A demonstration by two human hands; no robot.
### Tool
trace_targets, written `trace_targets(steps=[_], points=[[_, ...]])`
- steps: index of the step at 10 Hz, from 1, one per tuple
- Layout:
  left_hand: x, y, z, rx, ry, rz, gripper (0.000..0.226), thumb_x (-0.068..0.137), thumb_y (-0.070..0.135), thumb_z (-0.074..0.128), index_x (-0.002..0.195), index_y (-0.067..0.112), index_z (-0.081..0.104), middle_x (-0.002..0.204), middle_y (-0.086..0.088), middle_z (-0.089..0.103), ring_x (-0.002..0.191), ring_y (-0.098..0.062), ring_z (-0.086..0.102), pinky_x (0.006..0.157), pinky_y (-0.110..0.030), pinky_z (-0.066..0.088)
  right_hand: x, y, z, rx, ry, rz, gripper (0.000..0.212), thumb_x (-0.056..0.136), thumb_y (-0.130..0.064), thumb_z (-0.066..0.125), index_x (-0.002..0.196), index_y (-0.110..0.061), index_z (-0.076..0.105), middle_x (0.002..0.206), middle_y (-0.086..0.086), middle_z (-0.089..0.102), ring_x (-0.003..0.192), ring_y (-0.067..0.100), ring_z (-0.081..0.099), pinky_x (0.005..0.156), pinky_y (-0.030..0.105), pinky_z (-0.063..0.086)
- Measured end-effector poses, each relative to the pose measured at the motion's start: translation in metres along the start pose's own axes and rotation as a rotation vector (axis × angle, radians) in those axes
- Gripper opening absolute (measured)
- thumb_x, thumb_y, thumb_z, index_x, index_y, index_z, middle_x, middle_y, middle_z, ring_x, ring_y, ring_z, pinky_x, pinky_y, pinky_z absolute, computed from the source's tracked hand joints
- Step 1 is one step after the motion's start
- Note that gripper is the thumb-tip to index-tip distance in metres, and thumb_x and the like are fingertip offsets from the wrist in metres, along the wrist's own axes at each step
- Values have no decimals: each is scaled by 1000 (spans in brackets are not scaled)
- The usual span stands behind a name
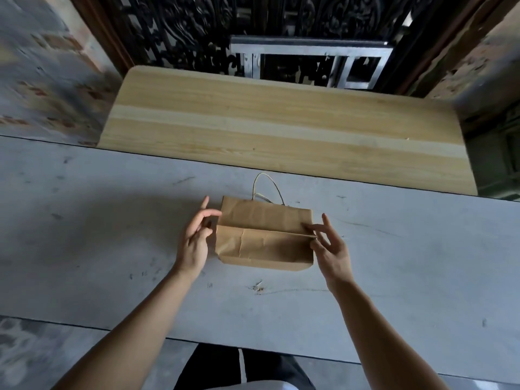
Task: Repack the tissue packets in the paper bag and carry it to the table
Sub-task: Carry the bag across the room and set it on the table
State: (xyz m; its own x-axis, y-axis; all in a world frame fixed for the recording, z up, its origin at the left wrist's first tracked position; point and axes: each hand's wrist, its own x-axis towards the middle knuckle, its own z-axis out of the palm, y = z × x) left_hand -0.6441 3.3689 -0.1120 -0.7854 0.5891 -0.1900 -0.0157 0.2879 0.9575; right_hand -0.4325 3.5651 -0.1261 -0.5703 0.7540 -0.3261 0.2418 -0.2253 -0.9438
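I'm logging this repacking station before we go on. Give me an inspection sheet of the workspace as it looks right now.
Surface: scuffed grey tabletop; light wooden table behind it.
Job's things: flat brown paper bag with string handle, lying down; no tissue packets seen.
Clutter: nothing seen.
Hands: left hand open beside the bag's left edge; right hand open, fingertips at its right edge.
Cables: nothing seen.
Surroundings: ornate black metal grille, worn walls.

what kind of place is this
Probably a bare entryway or porch of an older building, not a tidy home: a scuffed grey slab, an ornate black iron grille, and patchy, peeling walls.
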Motion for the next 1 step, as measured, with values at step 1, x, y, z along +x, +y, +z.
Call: trace_targets(steps=[1], points=[[-6, 7, -2, 17, -10, 21, 45, 70, 3, 37, 106, 8, 64, 157, -3, 40, 99, 14, 52, 88, -29, 39, -3, -9, -4, -54, 26, -2, 28, 92, 4, 55, 96, -19, 69, 153, -16, 34, 120, 3, 53, 75, 5, 48]])
